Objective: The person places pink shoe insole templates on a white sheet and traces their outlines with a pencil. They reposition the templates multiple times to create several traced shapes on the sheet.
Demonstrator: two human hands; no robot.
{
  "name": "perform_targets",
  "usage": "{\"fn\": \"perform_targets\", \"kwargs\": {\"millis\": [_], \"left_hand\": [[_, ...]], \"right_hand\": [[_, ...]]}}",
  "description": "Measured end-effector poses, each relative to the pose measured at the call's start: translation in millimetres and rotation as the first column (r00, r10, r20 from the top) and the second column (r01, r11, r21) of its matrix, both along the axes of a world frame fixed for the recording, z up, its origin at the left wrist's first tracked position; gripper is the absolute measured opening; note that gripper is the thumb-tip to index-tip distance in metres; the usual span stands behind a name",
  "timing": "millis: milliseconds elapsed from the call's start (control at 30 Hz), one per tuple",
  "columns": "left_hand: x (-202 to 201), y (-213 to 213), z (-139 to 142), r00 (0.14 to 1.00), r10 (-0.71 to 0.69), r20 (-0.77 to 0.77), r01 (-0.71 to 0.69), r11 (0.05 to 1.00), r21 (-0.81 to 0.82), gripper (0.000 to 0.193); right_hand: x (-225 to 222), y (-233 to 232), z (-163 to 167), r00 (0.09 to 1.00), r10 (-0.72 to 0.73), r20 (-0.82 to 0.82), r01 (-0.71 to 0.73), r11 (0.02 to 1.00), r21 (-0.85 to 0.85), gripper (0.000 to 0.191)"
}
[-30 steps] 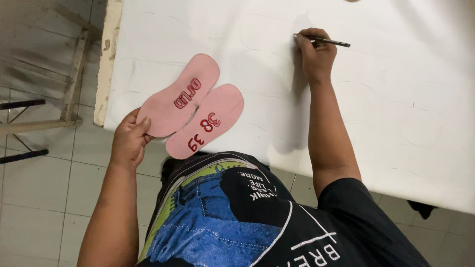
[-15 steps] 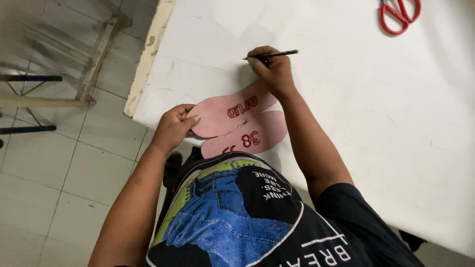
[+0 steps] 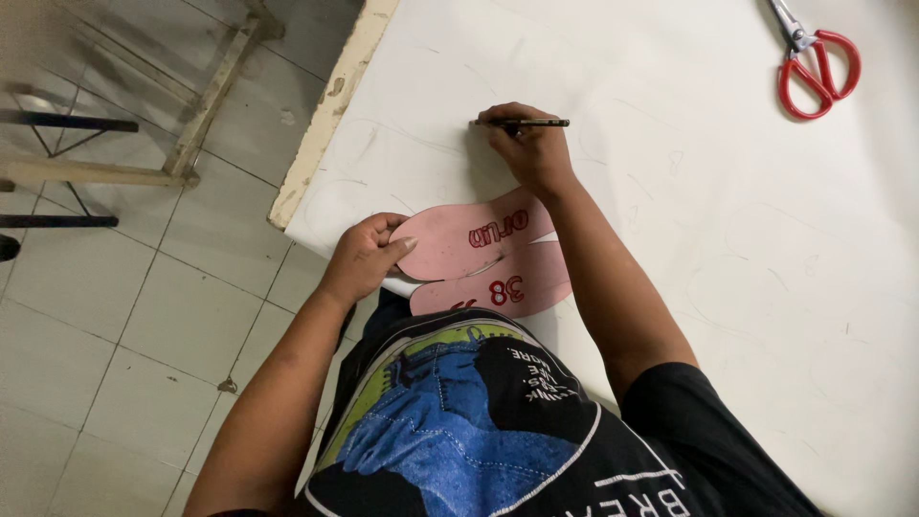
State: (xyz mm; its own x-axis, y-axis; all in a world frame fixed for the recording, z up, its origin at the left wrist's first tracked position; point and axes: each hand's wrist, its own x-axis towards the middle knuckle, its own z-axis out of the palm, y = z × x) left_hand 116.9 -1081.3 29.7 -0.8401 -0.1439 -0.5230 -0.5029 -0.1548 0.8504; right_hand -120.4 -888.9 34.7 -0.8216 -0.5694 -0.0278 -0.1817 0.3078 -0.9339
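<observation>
Left hand [image 3: 362, 258]: fingers clenched on two pink insole templates [image 3: 479, 260], now brought up onto the near edge of the white sheet on the desk [image 3: 670, 220], overlapping, red markings facing up. Right hand [image 3: 528, 144]: moved back toward them, fingers pinching a pen [image 3: 522, 123] on the sheet. Red-handled scissors [image 3: 814, 59]: far corner, well apart
</observation>
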Motion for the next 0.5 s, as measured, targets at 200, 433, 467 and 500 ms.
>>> {"fn": "perform_targets", "kwargs": {"millis": [200,433,467,500], "left_hand": [[0.0,-2.2,-1.7,0.998,0.031,-0.047,-0.027,0.997,0.076,0.036],[-2.5,-6.7,-4.0,1.0,-0.017,0.01,0.018,0.998,-0.053,0.039],[-2.1,-7.4,-4.3,1.0,-0.006,-0.004,0.006,1.0,-0.02,0.039],[-1.0,-7.0,-4.5,1.0,0.005,-0.016,-0.004,1.0,0.016,0.038]], "right_hand": [[-12.3,-3.5,-3.6,0.996,-0.078,0.046,0.077,0.997,0.031,0.007],[-49.3,-11.6,-6.0,0.975,-0.214,0.054,0.221,0.952,-0.211,0.011],[-51.1,-12.5,-5.0,0.972,-0.224,0.074,0.234,0.957,-0.169,0.011],[-51.5,-11.9,-3.8,0.967,-0.237,0.094,0.247,0.961,-0.123,0.011]]}}
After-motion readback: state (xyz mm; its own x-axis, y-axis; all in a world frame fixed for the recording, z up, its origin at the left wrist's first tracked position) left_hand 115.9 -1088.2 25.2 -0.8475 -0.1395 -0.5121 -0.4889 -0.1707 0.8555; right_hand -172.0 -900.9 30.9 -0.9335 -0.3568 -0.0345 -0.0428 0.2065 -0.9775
